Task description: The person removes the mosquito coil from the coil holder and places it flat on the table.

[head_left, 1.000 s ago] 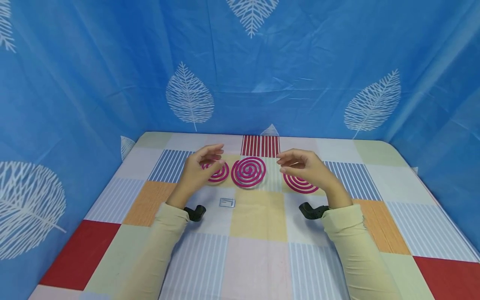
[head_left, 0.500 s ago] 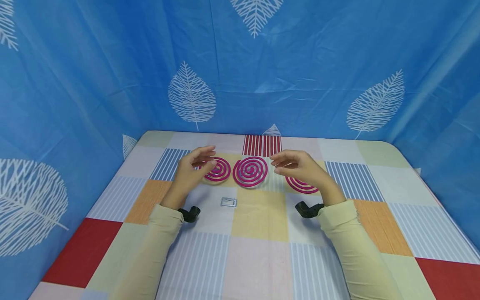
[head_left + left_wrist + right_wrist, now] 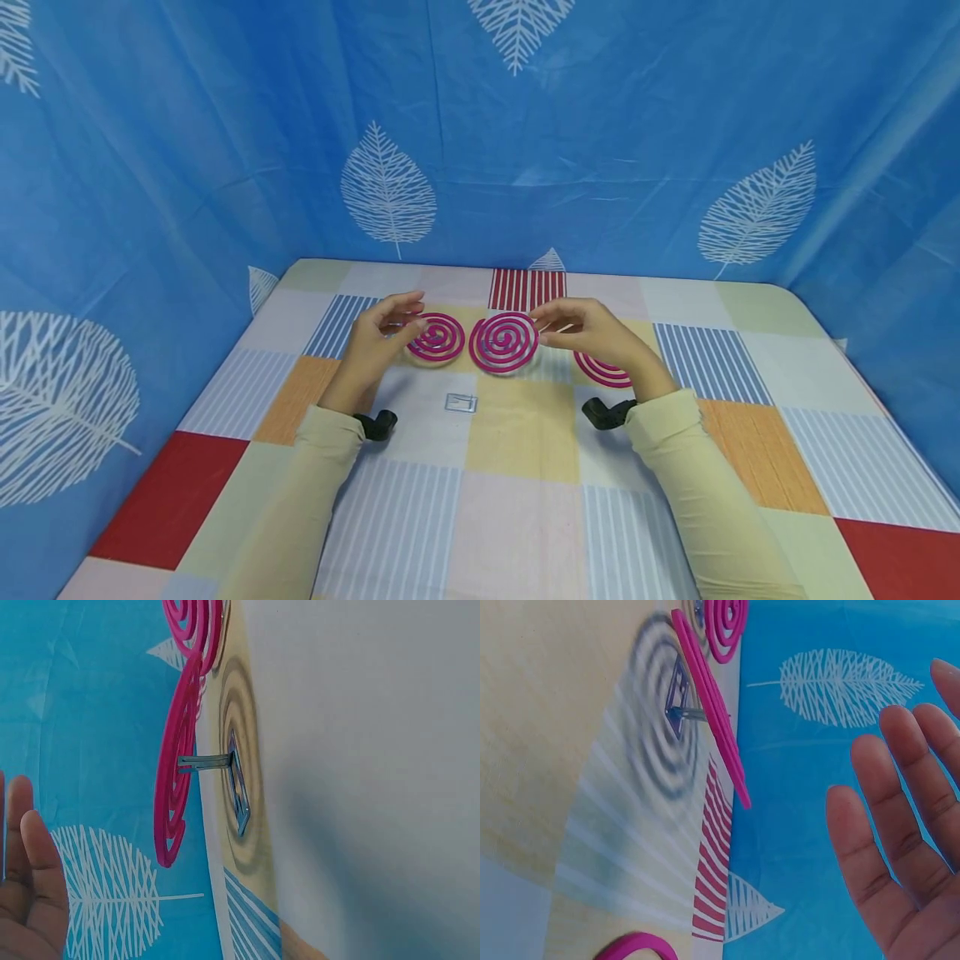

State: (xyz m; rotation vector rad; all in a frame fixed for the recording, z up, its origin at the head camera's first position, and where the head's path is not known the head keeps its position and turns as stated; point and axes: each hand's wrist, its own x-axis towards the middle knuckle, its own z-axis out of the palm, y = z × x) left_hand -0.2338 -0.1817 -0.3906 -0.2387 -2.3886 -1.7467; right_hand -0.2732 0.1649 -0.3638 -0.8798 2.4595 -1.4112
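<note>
My left hand [image 3: 377, 343] hovers beside the left pink mosquito coil [image 3: 436, 337], its fingers loosely bent and holding nothing. In the left wrist view that coil [image 3: 166, 787] sits raised on a small metal stand [image 3: 238, 791], apart from the fingers. The middle pink coil [image 3: 506, 340] is likewise raised on a metal stand [image 3: 676, 711]. My right hand [image 3: 596, 335] is at its right edge; the right wrist view shows the relaxed fingers [image 3: 879, 769] apart from it. A third coil [image 3: 602, 375] lies on the table, partly hidden under my right hand.
A flat metal coil stand [image 3: 461, 403] lies on the patchwork tablecloth [image 3: 521, 433], nearer me than the coils. Blue curtains [image 3: 585, 150] with white leaf prints enclose the back and sides. Each wrist wears a black camera mount [image 3: 606, 413].
My right hand has moved left, from above the third coil toward the middle coil. My left hand has drawn back slightly to the left, uncovering more of the left coil.
</note>
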